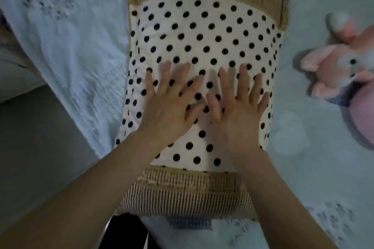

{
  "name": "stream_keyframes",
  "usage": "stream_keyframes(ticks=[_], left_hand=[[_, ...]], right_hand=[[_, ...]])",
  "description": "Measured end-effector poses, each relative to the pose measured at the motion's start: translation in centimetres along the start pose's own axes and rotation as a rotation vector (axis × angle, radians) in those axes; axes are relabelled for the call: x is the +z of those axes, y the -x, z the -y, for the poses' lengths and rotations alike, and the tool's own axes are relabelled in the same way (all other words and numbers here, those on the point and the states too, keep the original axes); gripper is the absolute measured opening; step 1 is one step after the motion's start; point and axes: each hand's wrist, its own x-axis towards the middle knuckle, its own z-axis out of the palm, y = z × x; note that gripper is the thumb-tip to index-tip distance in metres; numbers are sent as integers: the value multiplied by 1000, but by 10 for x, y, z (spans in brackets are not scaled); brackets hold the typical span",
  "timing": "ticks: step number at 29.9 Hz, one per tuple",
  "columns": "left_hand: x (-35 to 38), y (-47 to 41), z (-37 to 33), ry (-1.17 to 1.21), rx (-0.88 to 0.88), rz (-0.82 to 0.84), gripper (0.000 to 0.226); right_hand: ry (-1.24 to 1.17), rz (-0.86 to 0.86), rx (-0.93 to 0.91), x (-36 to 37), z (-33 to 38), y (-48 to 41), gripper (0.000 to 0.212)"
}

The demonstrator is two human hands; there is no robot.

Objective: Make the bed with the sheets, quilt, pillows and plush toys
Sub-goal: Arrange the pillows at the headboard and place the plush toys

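The pale sheet (315, 2) fills the right of the frame and looks soft and light; it will likely wrinkle if you drag things over it. The dotted pillow (204, 34) lies lengthwise down the middle of the frame on that sheet. Judge it soft and light, easy to shift, and best lifted by its woven tan ends. The pink plush toy (340, 70) lies at the right edge, well apart from the pillow. Your left hand (170, 107) and right hand (238, 115) press flat on the pillow's lower middle, side by side, fingers (243, 79) straight and spread, gripping nothing.
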Motion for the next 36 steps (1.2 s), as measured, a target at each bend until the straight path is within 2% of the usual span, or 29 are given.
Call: stream_keyframes(ticks=[2,3,4,7,8,9,11,13,14,15,17,18,19,20,22,23,24,27,28,29,32,33,36], left_hand=[[-29,23,-12,82,3,-189,58],[-28,41,-14,120,22,-206,59],[-17,65,-14,112,56,-151,60],[33,100,-1,-10,165,212,66],[38,100,4,-12,182,244,67],[36,90,9,-14,177,202,66],[11,75,16,104,76,-49,63],[-4,62,29,357,-195,-235,65],[-4,54,34,529,-347,-211,67],[0,48,35,643,-438,-107,71],[22,42,31,508,-464,158,77],[28,40,29,437,-457,192,80],[24,33,27,389,-459,126,83],[14,17,28,351,-447,11,83],[-11,-17,29,250,-335,-221,77],[-14,-38,29,193,-264,-274,73],[-12,-58,27,129,-196,-265,71],[17,-88,19,-5,-149,14,72],[23,-95,21,-18,-161,22,73],[20,-101,24,-10,-161,-22,73],[-3,-123,25,10,-93,-238,68],[-2,-129,26,14,-90,-241,67],[23,-135,33,-27,-107,-103,66]], right_hand=[[-97,-231,-24,-32,7,25,54],[-107,-286,-98,-32,2,46,53],[-68,-251,-157,-22,-1,70,53],[114,110,-197,29,-10,112,58],[113,167,-173,32,-10,113,58],[69,146,-136,27,-12,102,56],[-212,-34,61,-1,-18,79,53],[-455,-302,388,-18,-45,54,51],[-588,-320,517,-15,-51,42,52],[-656,-204,583,-6,-47,34,54],[-530,154,549,18,-34,30,59],[-434,296,520,22,-37,26,62],[-352,337,509,16,-43,13,62],[-250,265,493,7,-53,-7,64],[-213,-127,475,-25,-64,-45,64],[-243,-261,450,-28,-60,-60,62],[-237,-274,382,-21,-50,-73,61],[-59,62,239,29,-19,-80,67],[-65,85,247,33,-19,-91,69],[-114,32,280,31,-21,-103,69],[-150,-265,275,9,-22,-133,62],[-118,-245,240,11,-17,-138,61],[64,2,197,48,1,-137,65]])
